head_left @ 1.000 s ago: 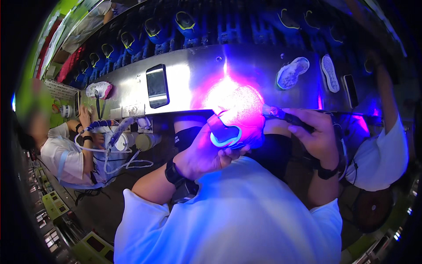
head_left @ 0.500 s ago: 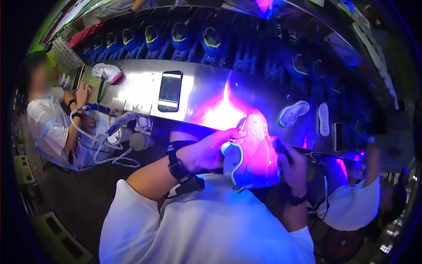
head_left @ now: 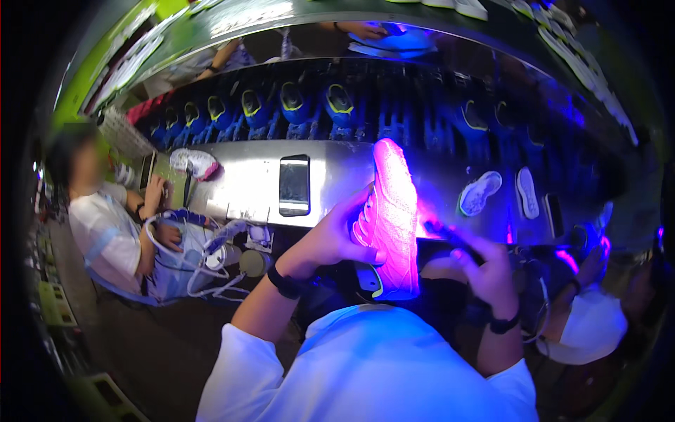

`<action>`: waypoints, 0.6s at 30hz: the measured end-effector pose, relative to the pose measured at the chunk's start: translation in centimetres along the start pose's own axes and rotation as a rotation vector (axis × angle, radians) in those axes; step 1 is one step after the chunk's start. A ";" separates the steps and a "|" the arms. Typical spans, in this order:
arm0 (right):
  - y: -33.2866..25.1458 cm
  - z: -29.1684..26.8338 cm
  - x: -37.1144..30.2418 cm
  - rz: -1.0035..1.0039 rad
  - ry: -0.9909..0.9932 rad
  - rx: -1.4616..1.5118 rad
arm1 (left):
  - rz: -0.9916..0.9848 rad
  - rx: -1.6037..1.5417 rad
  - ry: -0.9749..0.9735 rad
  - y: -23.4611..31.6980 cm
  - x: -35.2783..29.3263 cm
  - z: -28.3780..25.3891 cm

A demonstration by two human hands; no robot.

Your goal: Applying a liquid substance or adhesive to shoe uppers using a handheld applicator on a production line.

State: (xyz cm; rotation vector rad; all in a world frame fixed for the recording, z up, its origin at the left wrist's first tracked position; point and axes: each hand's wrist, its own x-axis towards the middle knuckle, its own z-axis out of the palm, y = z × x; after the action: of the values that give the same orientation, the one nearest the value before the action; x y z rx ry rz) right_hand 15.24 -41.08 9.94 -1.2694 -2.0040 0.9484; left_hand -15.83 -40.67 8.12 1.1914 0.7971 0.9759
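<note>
A shoe upper [head_left: 396,218], lit bright pink and violet, stands on end in front of me with its narrow tip toward the conveyor. My left hand [head_left: 341,235] grips it from the left side, the thumb pressed on its surface and the other fingers partly behind it. To the right of the shoe upper, my right hand [head_left: 486,271] is closed around a thin dark tool [head_left: 441,230], whose kind I cannot make out. The tool's end points at the shoe upper, seemingly apart from it.
Ahead runs a metal ledge [head_left: 246,156] with a phone [head_left: 294,186]. White soles [head_left: 480,193] and another phone [head_left: 555,216] lie to the right. Behind, a conveyor carries blue shoe uppers [head_left: 292,103]. Co-workers sit at left [head_left: 105,235] and right [head_left: 583,327]; white hoses [head_left: 190,274] hang at left.
The shoe upper has been turned upright, so its opening no longer faces me as much and its long side shows. My right hand has shifted off its edge. The whole view has tilted up.
</note>
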 end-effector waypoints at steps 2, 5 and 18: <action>-2.1 -1.9 2.0 -0.021 0.053 0.072 | -0.002 0.086 -0.019 0.2 0.5 0.4; -2.4 -4.2 3.2 -0.063 0.124 0.127 | -0.008 0.134 -0.061 0.2 2.5 2.4; 13.0 -4.3 -1.2 0.177 0.030 0.381 | -0.264 0.088 0.089 -2.6 14.4 3.9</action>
State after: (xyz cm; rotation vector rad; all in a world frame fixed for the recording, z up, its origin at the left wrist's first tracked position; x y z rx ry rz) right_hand 25.58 -37.25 1.82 -1.2462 -1.6071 1.3135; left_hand -6.28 -29.03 6.34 1.0902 1.0487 0.7861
